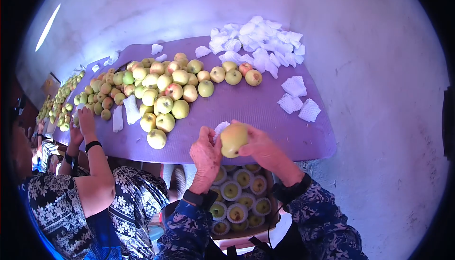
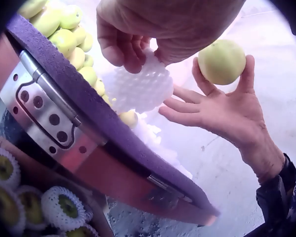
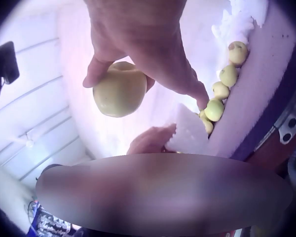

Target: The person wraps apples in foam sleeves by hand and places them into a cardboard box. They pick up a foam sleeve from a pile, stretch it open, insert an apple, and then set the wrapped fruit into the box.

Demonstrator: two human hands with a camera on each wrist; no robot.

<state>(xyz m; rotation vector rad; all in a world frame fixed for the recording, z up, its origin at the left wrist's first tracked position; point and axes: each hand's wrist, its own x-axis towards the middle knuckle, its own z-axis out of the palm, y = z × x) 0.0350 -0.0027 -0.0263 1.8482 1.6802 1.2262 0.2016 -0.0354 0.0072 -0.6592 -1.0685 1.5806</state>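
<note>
Between the thumb and fingers of my right hand [image 1: 265,147] is a yellow-green apple [image 1: 234,139], bare of any wrapping. My left hand [image 1: 206,153] pinches a white foam net sleeve [image 2: 140,86] at its edge, seen best in the left wrist view. The apple and the sleeve are side by side over the front edge of the purple-covered table [image 1: 204,118]. In the right wrist view the apple [image 3: 120,93] sits in the grip of thumb and finger, while other fingers reach toward the foam sleeve [image 3: 188,131].
Many loose apples [image 1: 164,104] are heaped on the table's left and middle. A pile of foam sleeves [image 1: 256,37] lies at the back right, with several more [image 1: 295,86] nearby. Below the edge, a box holds foam-wrapped apples [image 1: 231,190]. Another person's arm [image 1: 97,165] is at left.
</note>
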